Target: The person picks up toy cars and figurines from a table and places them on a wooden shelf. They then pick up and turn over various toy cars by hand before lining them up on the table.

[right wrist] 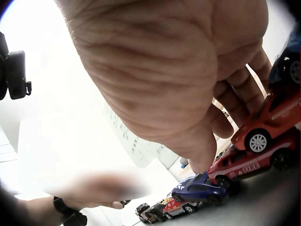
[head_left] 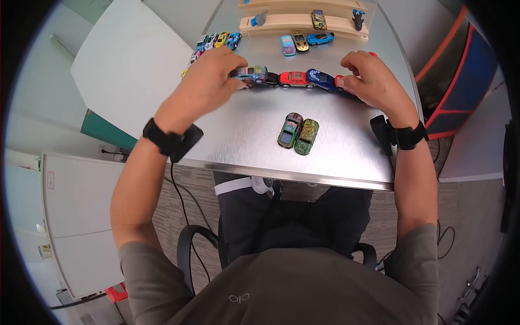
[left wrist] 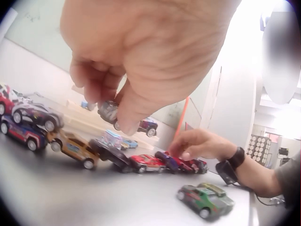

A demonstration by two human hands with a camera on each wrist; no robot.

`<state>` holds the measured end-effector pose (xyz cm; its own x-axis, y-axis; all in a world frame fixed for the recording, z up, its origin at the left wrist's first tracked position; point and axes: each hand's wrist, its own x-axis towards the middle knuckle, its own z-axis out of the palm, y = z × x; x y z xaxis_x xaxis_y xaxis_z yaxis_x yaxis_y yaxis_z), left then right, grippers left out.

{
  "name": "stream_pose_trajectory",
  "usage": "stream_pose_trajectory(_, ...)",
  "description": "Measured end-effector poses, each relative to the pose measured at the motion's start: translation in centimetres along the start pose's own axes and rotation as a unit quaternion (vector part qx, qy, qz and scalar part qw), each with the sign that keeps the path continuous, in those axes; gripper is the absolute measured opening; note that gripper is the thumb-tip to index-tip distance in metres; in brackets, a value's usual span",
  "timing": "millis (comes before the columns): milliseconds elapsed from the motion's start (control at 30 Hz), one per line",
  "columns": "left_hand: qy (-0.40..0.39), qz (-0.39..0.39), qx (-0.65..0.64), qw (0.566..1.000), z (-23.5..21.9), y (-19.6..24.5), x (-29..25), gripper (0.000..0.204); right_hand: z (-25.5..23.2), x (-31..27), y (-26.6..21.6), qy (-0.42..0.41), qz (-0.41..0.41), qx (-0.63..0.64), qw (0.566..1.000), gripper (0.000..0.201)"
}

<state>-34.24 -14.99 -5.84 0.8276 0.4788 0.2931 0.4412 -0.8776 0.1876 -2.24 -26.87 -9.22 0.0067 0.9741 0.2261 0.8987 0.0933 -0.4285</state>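
car row [head_left: 295,79] between two toy cars [head_left: 304,136] and track [head_left: 292,23]

Bright | tabletop [head_left: 346,149] glare | head view: fisheye, black corners | left wrist: soft | right wrist: blown-out whites

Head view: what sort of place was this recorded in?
Probably an office or workroom: there is a shiny table, a white cabinet beside it, and a chair with armrests on a grey patterned floor.

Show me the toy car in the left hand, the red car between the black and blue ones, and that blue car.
Held car [head_left: 253,73], head view: middle of its body.
Red car [head_left: 295,81], head view: its side.
Blue car [head_left: 320,80], head view: middle of its body.
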Motion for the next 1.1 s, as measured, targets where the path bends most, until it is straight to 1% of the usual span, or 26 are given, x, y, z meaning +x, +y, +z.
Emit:
stream_pose_trajectory(33,-0.021,0.004,0.005,1.000,-0.3,-0.7,0.5,0.030,-0.1,0.0,-0.1,0.001,0.005,0.004,1.000,0.037)
stream_pose_trajectory(100,-0.023,0.001,0.022,0.999,-0.1,-1.7,1.0,0.030,-0.1,-0.1,0.0,0.004,0.011,0.007,1.000,0.037)
stream_pose_trajectory(200,-0.032,-0.007,0.040,0.999,0.4,-2.9,1.4,0.029,0.0,-0.1,0.1,0.005,-0.001,0.013,1.000,0.037)
stream_pose_trajectory(400,-0.050,-0.022,0.031,0.998,0.6,-3.0,1.4,0.029,0.1,0.0,0.1,-0.002,0.007,0.002,1.000,0.037)
stream_pose_trajectory(500,-0.061,-0.023,0.033,0.997,0.7,-3.2,1.3,0.030,0.2,0.0,0.2,0.003,-0.006,-0.016,1.000,0.037)
stream_pose_trajectory(667,-0.064,-0.024,0.041,0.997,1.0,-3.4,1.1,0.031,0.1,0.0,-0.1,-0.003,0.017,0.000,1.000,0.036)
stream_pose_trajectory(767,-0.057,-0.011,0.044,0.997,1.2,-3.8,0.9,0.033,0.3,0.0,0.2,-0.001,0.005,-0.008,1.000,0.036)
stream_pose_trajectory(833,-0.015,0.014,0.044,0.999,1.1,-3.7,0.8,0.037,0.2,-0.1,0.2,-0.002,0.005,-0.007,1.000,0.036)
stream_pose_trajectory(867,-0.015,0.014,0.044,0.999,0.9,-3.5,0.7,0.037,0.2,-0.1,0.2,-0.002,0.004,-0.005,1.000,0.036)
stream_pose_trajectory(933,0.002,-0.017,0.032,0.999,0.3,-3.0,0.4,0.041,0.0,0.0,0.1,-0.006,0.002,-0.008,1.000,0.036)
stream_pose_trajectory(967,0.001,-0.016,0.031,0.999,0.5,-2.7,0.2,0.041,-0.1,-0.1,0.1,-0.010,0.001,-0.010,1.000,0.036)
stream_pose_trajectory(1033,0.047,0.011,0.010,0.999,1.0,-1.7,-0.4,0.037,0.0,-0.1,0.1,-0.009,0.006,-0.007,1.000,0.036)
stream_pose_trajectory(1067,0.046,0.012,0.010,0.999,1.6,-0.5,-0.8,0.037,0.0,-0.1,0.0,-0.009,0.009,-0.004,1.000,0.037)
stream_pose_trajectory(1100,0.047,0.031,-0.024,0.998,2.5,1.0,-1.4,0.039,0.0,-0.1,0.0,-0.009,0.009,-0.004,1.000,0.037)
